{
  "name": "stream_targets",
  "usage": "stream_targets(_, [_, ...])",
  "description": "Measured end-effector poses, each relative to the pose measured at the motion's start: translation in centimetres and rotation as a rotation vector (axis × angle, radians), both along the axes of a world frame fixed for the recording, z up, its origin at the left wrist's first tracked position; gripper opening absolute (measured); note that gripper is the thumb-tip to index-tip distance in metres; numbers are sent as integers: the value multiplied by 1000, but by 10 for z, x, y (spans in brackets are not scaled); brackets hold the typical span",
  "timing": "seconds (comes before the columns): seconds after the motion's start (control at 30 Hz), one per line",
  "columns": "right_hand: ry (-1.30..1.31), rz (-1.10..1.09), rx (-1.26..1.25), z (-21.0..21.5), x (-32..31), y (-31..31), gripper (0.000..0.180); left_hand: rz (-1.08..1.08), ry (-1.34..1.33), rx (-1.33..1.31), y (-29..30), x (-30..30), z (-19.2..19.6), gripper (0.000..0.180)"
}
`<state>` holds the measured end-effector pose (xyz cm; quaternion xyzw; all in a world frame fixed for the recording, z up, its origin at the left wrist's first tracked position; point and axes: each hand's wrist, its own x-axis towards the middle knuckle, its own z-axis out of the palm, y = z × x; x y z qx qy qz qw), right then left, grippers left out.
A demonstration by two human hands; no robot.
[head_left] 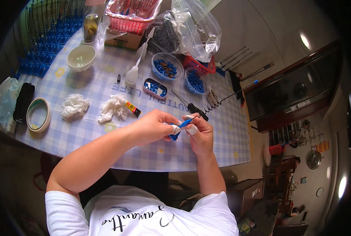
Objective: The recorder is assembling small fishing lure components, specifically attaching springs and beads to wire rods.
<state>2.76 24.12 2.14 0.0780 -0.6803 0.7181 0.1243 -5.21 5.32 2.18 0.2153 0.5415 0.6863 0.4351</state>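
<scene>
There are two tissue wads, one tape roll, one bowl, one oval tin and one held blue piece.

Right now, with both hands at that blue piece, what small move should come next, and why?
Perhaps tilt the blue plastic piece slightly: the left hand and right hand pinch it close together, leaving it unclear whether the coiled black wire is joined to it.

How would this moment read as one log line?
left hand: pinching blue piece | right hand: pinching same piece | beyond right hand: coiled black wire | nearby: black-handled tool
</scene>
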Motion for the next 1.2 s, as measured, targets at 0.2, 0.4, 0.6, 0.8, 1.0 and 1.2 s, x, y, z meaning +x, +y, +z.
stream_targets(0.2, [-27, -27, -35, -2, 2, 6, 19, -1, 21, -10, 1, 1, 0, 28])
stream_targets(0.4, [60, -25, 52, 0, 3, -1, 12, 12, 89, -31, 0, 2, -1, 28])
stream_targets(0.6, [161, -119, 132, -2, 5, -2, 11, 27, 221, -111, -1, 3, 5, 29])
stream_targets(0.8, [175, -173, 176, -1, 5, -4, 9, 92, 347, -52, 3, 1, -11, 28])
stream_targets(1.0, [192, -148, 373, -1, 2, -11, 10, 225, 916, -174, -11, 5, -7, 24])
stream_targets(1.2, [129, -16, 335, -8, -1, -16, 8, 184, 1203, -380, -24, 13, 4, 20])
